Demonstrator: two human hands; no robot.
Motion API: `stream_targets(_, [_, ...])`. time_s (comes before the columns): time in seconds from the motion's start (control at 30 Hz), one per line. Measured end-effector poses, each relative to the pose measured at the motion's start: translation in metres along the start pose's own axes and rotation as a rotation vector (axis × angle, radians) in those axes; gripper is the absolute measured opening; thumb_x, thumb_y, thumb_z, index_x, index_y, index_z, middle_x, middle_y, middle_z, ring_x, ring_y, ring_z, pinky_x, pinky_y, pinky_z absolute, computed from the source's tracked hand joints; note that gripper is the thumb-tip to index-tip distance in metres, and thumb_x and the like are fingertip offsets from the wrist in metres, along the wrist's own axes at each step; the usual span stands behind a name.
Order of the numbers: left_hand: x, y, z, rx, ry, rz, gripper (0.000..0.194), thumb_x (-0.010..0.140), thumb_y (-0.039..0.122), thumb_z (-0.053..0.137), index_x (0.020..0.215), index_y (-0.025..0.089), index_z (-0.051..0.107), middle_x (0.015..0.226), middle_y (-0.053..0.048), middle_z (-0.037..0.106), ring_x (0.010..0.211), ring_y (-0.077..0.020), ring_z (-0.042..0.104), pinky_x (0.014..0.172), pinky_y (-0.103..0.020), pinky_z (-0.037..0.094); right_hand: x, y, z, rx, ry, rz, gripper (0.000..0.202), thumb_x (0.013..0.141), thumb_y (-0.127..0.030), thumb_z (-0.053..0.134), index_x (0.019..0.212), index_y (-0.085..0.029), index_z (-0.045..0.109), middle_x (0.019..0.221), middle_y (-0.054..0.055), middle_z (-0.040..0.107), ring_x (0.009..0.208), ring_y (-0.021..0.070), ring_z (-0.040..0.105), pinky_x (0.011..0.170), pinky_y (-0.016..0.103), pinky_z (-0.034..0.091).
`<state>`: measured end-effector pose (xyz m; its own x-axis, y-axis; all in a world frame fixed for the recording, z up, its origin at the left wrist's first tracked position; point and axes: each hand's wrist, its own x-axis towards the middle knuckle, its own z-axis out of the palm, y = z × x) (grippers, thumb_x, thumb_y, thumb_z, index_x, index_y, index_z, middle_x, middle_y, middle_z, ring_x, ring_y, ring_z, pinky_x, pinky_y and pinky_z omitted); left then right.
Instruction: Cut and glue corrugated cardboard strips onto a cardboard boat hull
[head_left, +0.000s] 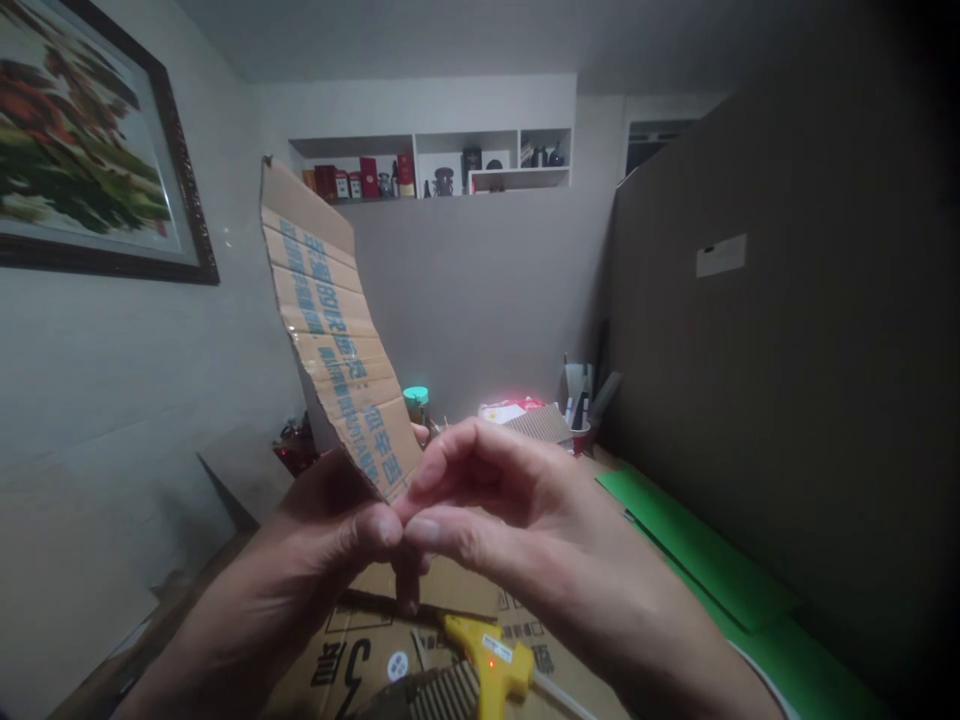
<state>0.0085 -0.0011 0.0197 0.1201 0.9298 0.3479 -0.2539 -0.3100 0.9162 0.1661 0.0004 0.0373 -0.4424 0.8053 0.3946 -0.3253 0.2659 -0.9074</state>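
A creased strip of brown cardboard (pixel 337 330) with blue printed characters stands raised and curved in front of me. My left hand (pixel 330 540) grips its lower end, the thumb on the near side and other fingers hidden behind. My right hand (pixel 510 510) pinches at the same lower edge, its thumb and index finger meeting beside the left thumb. Below both hands, a yellow hot glue gun (pixel 491 660) lies with a small red light showing and a glue stick out of its back.
Printed cardboard (pixel 337 660) covers the work surface, with a corrugated piece (pixel 446 692) by the glue gun. Green sheets (pixel 697 550) lie at right. Behind are a teal-lidded jar (pixel 416 397) and a cup of pens (pixel 579 420). A tall grey panel (pixel 750 370) rises on the right.
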Motion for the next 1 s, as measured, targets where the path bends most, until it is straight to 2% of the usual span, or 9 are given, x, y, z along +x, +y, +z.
stream_targets(0.1, [0.004, -0.001, -0.003, -0.009, -0.088, -0.022, 0.04, 0.078, 0.029, 0.074, 0.118, 0.025, 0.068, 0.11, -0.008, 0.074, 0.101, -0.0302, 0.067, 0.059, -0.028, 0.054, -0.001, -0.001, 0.001, -0.106, 0.032, -0.007, 0.011, 0.081, -0.009, 0.067, 0.079, -0.018, 0.061, 0.08, -0.001, 0.065, 0.076, 0.0148, 0.065, 0.072, 0.029, 0.055])
stream_targets(0.2, [0.009, -0.001, -0.006, -0.026, -0.122, -0.038, 0.043, 0.076, 0.026, 0.077, 0.118, 0.025, 0.067, 0.118, -0.008, 0.071, 0.096, -0.0278, 0.067, 0.056, -0.026, 0.053, 0.0, 0.0, 0.001, -0.231, 0.075, 0.002, 0.011, 0.082, -0.007, 0.064, 0.079, -0.018, 0.064, 0.078, -0.001, 0.066, 0.076, 0.0144, 0.064, 0.072, 0.028, 0.052])
stream_targets(0.5, [0.018, -0.011, -0.014, -0.106, -0.213, -0.047, 0.054, 0.076, 0.028, 0.08, 0.127, 0.023, 0.063, 0.111, -0.011, 0.07, 0.074, -0.0192, 0.065, 0.054, -0.025, 0.053, 0.004, 0.004, 0.001, -0.272, 0.097, -0.021, 0.009, 0.08, -0.012, 0.059, 0.073, -0.017, 0.06, 0.067, 0.0, 0.063, 0.07, 0.0166, 0.063, 0.072, 0.032, 0.052])
stream_targets(0.63, [0.017, -0.012, -0.013, -0.168, -0.264, -0.049, 0.047, 0.076, 0.025, 0.078, 0.121, 0.022, 0.067, 0.101, -0.008, 0.072, 0.067, -0.0176, 0.065, 0.052, -0.026, 0.053, 0.002, 0.003, 0.0, -0.401, 0.097, -0.031, 0.009, 0.082, -0.012, 0.056, 0.076, -0.018, 0.061, 0.067, -0.001, 0.063, 0.068, 0.0147, 0.064, 0.07, 0.029, 0.051])
stream_targets(0.77, [0.011, -0.016, -0.017, -0.27, -0.155, -0.154, 0.014, 0.082, 0.018, 0.065, 0.09, 0.019, 0.077, 0.085, -0.004, 0.074, 0.072, -0.0195, 0.067, 0.054, -0.026, 0.053, -0.001, 0.003, 0.001, -0.52, 0.06, -0.097, 0.01, 0.086, -0.017, 0.058, 0.078, -0.017, 0.064, 0.074, 0.002, 0.068, 0.073, 0.0158, 0.067, 0.067, 0.026, 0.051])
stream_targets(0.83, [0.011, -0.018, -0.02, -0.29, -0.082, -0.227, 0.017, 0.083, 0.018, 0.062, 0.074, 0.015, 0.076, 0.07, -0.004, 0.073, 0.059, -0.0174, 0.065, 0.05, -0.026, 0.053, -0.002, 0.002, 0.0, -0.603, 0.109, -0.16, 0.012, 0.089, -0.019, 0.056, 0.079, -0.017, 0.063, 0.075, 0.002, 0.069, 0.071, 0.0149, 0.066, 0.067, 0.026, 0.05])
stream_targets(0.9, [0.013, -0.017, -0.021, -0.305, -0.056, -0.266, 0.017, 0.083, 0.018, 0.063, 0.076, 0.013, 0.077, 0.065, -0.005, 0.073, 0.054, -0.0165, 0.065, 0.046, -0.024, 0.051, -0.002, -0.001, -0.003, -0.709, 0.25, -0.255, 0.014, 0.091, -0.024, 0.055, 0.08, -0.018, 0.061, 0.078, 0.001, 0.069, 0.07, 0.0145, 0.064, 0.068, 0.027, 0.048])
stream_targets(0.97, [0.016, -0.013, -0.018, -0.358, -0.048, -0.246, 0.012, 0.082, 0.016, 0.066, 0.085, 0.013, 0.078, 0.076, -0.007, 0.077, 0.062, -0.0181, 0.07, 0.052, -0.024, 0.054, -0.003, -0.006, -0.008, -0.789, 0.361, -0.291, 0.015, 0.091, -0.028, 0.055, 0.08, -0.019, 0.058, 0.08, 0.001, 0.067, 0.07, 0.0144, 0.061, 0.065, 0.027, 0.045])
stream_targets(1.0, [0.016, -0.01, -0.016, -0.39, -0.041, -0.23, 0.013, 0.081, 0.015, 0.068, 0.09, 0.014, 0.077, 0.084, -0.007, 0.078, 0.069, -0.0194, 0.072, 0.059, -0.025, 0.056, -0.003, -0.008, -0.011, -0.802, 0.355, -0.259, 0.016, 0.091, -0.03, 0.056, 0.079, -0.019, 0.058, 0.078, 0.0, 0.065, 0.069, 0.0145, 0.059, 0.063, 0.027, 0.044])
